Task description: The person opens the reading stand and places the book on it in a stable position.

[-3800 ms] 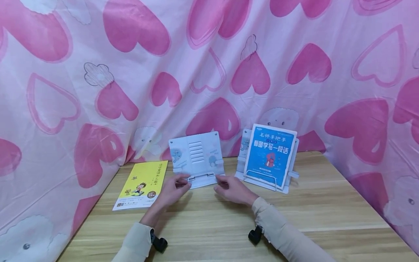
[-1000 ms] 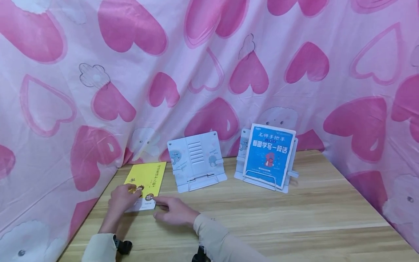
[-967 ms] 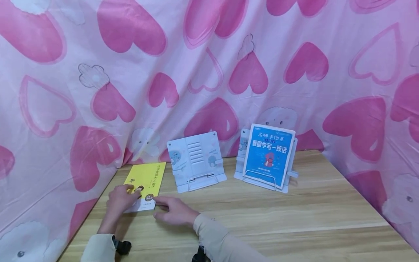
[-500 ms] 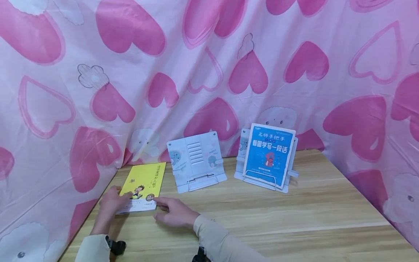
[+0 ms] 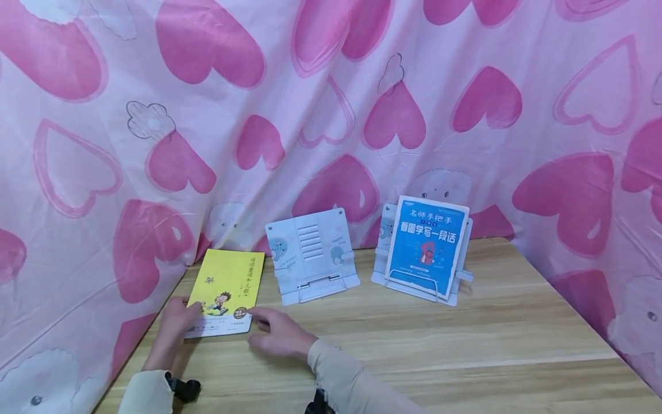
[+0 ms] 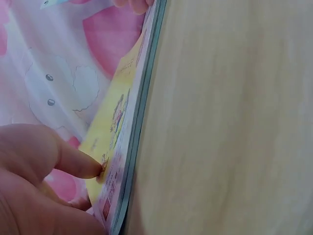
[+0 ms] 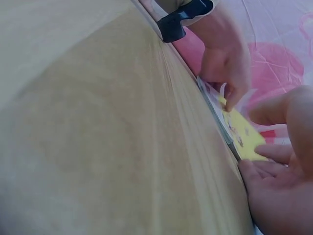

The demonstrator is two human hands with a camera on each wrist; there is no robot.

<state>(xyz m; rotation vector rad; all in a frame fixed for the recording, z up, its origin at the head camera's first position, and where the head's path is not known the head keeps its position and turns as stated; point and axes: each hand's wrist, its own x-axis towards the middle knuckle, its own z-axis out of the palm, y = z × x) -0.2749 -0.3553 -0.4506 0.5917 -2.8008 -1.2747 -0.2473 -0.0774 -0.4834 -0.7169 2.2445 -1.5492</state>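
Note:
A yellow book (image 5: 224,276) with a cartoon child on its cover lies at the left of the table. My left hand (image 5: 173,319) pinches its near left part, thumb pressed on the cover and fingers round the edge, as the left wrist view shows. At the book's near right corner is my right hand (image 5: 281,333), fingertips against the edge; its thumb (image 7: 271,110) stands apart from the cover in the right wrist view. Right of the yellow book, a pale blue book stand (image 5: 312,244) is propped up, its wire holder (image 5: 323,290) folded out in front.
A second pale blue stand (image 5: 383,244) at the right carries a blue book (image 5: 426,247) behind its wire holder. A pink heart-patterned cloth (image 5: 331,103) hangs close behind the wooden table (image 5: 439,351) and along both sides.
Both hands have left the pale blue stand and come over to the yellow book. Since then my left hand has slid to its left edge, and the book has shifted slightly, its far edge appearing higher.

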